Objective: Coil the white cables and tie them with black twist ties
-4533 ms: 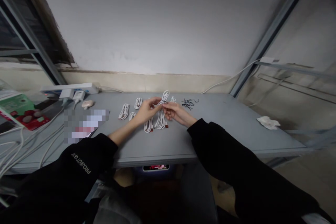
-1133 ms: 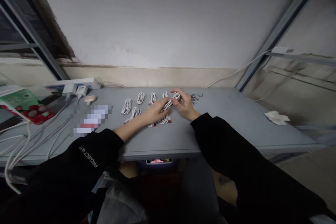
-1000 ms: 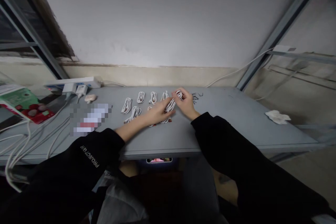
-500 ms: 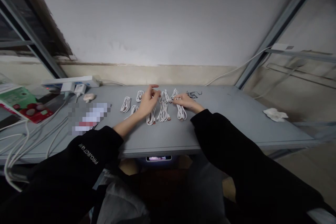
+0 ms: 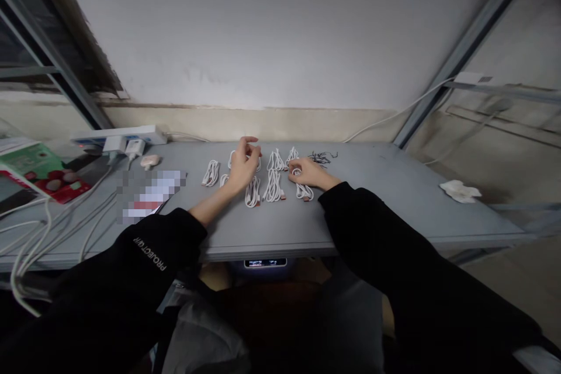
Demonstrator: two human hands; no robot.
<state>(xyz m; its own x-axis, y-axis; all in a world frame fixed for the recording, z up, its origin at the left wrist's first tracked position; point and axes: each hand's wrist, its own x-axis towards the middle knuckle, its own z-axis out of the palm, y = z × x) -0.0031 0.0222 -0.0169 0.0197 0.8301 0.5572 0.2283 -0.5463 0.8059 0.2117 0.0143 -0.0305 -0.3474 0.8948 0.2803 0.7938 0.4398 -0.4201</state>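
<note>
From here I count about eight coiled white cables (image 5: 274, 185) on the grey table (image 5: 372, 222), in two rough rows at 12 o'clock from the wearer's chest. The left hand (image 5: 242, 166) is raised over the back row, its fingers (image 5: 249, 141) loosely curled, and it partly hides a coil, so I cannot tell whether it has hold of anything. The right hand (image 5: 304, 172) lies low at 1 o'clock, its fingertips (image 5: 291, 163) almost straight and resting on the end coil (image 5: 303, 191); I see no clear grip.

As for progress, the cables already lie in neat, separate coils, with reddish plug ends (image 5: 283, 195) showing on the front ones. A small heap of black twist ties (image 5: 322, 158) lies loose at 1 o'clock. At this size I cannot tell which coils are tied.
</note>
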